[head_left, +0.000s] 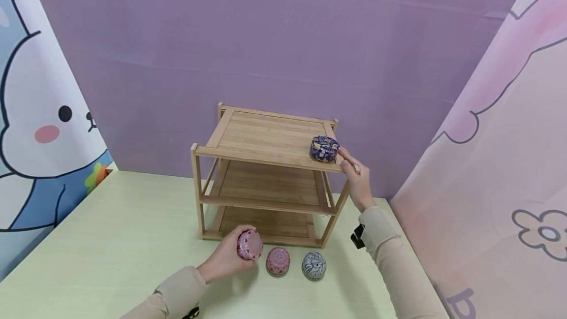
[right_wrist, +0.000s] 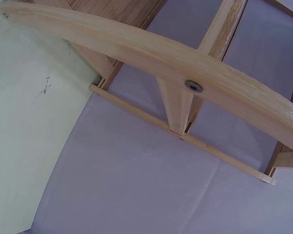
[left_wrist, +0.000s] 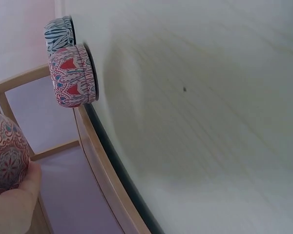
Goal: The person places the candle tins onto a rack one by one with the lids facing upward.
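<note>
My left hand (head_left: 228, 256) grips a red-and-pink patterned round tin (head_left: 250, 245), its pale flat face turned up in the head view. The left wrist view shows the ornate side of that tin (left_wrist: 9, 153), with a thumb against it. A dark blue floral tin (head_left: 325, 149) sits on the top shelf of a wooden rack (head_left: 270, 134), near the right end. My right hand (head_left: 358, 178) is at that corner, index fingertip right at the tin's side and thumb by the shelf edge. Most of the right hand is outside the right wrist view.
On the pale table (head_left: 110, 240), a pink patterned tin (head_left: 278, 261) and a grey leaf-patterned tin (head_left: 314, 266) stand in front of the rack. Behind the rack rises a purple backdrop (head_left: 274, 38). Cartoon panels flank the table, the right panel (head_left: 496, 186) close beside my right arm.
</note>
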The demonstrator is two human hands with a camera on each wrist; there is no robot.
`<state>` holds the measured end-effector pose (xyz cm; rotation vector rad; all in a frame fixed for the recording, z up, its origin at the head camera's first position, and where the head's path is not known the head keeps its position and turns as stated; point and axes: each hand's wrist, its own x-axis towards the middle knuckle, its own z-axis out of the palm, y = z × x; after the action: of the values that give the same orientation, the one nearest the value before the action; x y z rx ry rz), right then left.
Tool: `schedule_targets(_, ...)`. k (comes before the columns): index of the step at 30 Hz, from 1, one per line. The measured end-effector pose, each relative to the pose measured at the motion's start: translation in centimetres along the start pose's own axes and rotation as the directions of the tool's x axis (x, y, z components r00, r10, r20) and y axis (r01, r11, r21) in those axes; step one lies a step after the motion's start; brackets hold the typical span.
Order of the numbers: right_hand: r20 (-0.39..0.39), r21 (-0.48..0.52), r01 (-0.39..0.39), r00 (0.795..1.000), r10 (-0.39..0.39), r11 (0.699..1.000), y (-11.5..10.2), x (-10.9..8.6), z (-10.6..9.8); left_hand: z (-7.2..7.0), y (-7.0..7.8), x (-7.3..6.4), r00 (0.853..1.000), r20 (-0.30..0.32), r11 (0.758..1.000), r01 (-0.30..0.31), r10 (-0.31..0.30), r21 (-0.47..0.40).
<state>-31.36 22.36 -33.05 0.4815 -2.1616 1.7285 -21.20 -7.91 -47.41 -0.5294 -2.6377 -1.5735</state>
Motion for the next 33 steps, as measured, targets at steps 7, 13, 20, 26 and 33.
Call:
schedule_targets(7,0.002,0.012,-0.002,1.0,0.002,1.0,0.06,0.12,0.01,-0.03,0.1,-0.1,1.0,0.016,1.0,0.023,-0.023,-0.014)
schedule_targets(13,-0.001,0.003,-0.008,1.0,0.008,1.0,-0.02,0.13,0.01,-0.02,0.11,-0.22,0.999,0.017,0.999,0.037,-0.036,-0.038)
schedule_targets(20,-0.002,0.001,-0.005,1.0,0.005,1.0,0.02,0.13,0.04,-0.03,0.09,-0.22,0.999,0.029,0.999,0.03,-0.029,-0.035)
schedule_targets(26,-0.002,0.005,-0.007,1.0,0.007,1.0,0.05,0.09,0.09,-0.08,-0.14,-0.15,0.999,0.046,1.0,0.022,-0.022,-0.006)
schedule_targets(33,-0.01,0.009,-0.012,1.0,0.012,1.0,-0.18,0.11,0.12,-0.3,-0.32,-0.27,0.998,0.048,0.999,0.048,-0.047,-0.014)
